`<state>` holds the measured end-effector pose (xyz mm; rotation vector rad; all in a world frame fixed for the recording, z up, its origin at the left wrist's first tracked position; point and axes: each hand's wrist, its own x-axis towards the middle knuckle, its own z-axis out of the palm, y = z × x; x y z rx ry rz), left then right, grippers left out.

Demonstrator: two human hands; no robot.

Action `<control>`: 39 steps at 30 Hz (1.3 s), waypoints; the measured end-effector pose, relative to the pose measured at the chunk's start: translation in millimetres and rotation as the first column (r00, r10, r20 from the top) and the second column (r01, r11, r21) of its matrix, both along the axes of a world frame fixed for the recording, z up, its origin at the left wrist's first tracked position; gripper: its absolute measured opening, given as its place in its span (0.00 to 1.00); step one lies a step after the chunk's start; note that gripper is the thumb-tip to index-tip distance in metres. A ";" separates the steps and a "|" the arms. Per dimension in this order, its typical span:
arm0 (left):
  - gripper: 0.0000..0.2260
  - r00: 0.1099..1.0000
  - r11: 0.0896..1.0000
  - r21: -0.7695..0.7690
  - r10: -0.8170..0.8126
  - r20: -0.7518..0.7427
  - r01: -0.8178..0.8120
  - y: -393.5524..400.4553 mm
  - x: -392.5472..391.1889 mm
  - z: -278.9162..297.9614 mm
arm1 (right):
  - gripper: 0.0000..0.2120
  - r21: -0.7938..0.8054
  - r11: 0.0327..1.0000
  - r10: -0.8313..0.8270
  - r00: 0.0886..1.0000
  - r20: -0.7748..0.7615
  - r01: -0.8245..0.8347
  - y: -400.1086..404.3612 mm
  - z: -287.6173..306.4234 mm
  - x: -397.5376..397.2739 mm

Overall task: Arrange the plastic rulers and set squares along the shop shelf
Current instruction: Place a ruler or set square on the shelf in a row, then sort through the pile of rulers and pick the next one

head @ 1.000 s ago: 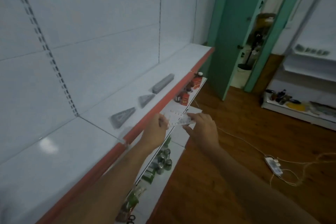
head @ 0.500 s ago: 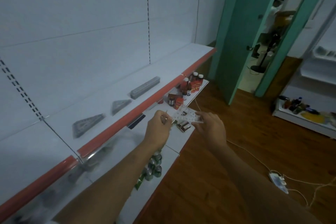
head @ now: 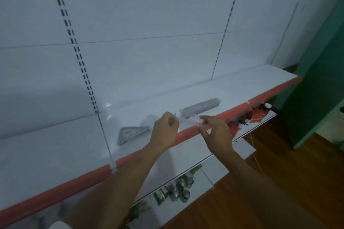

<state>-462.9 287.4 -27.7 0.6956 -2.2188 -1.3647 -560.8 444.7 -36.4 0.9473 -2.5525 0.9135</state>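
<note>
Together the left hand (head: 164, 129) and right hand (head: 214, 130) pinch a clear ruler (head: 189, 121) between them.

On the shelf (head: 55, 147) a set square (head: 131, 134) lies flat to the left, and a stack of rulers (head: 202, 107) lies further right, along the shelf's length. Between and in front of them, over the shelf's front edge, the left hand (head: 164, 132) and right hand (head: 216, 134) hold a thin ruler (head: 189, 122) by its two ends. Another set square (head: 149, 120) lies partly hidden behind the left hand. Below, on lower shelves, bottles (head: 264, 108) stand to the right and cans (head: 181, 188) lie beneath the forearms.
</note>
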 end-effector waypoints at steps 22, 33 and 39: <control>0.08 0.751 0.709 -0.543 0.630 0.199 -0.450 -73.1 76.0 -35.8 | 0.16 0.218 0.771 0.623 0.780 -0.064 -0.598 -175.3 -46.4 -9.0; 0.13 0.661 0.679 -0.599 0.685 0.307 -0.425 -52.2 74.1 -51.1 | 0.19 0.316 0.696 0.695 0.715 -0.071 -0.645 -177.4 -50.9 -15.9; 0.13 0.679 0.675 -0.552 0.692 0.245 -0.489 -56.4 75.6 -51.5 | 0.15 0.337 0.691 0.692 0.720 -0.053 -0.639 -181.4 -45.4 -9.1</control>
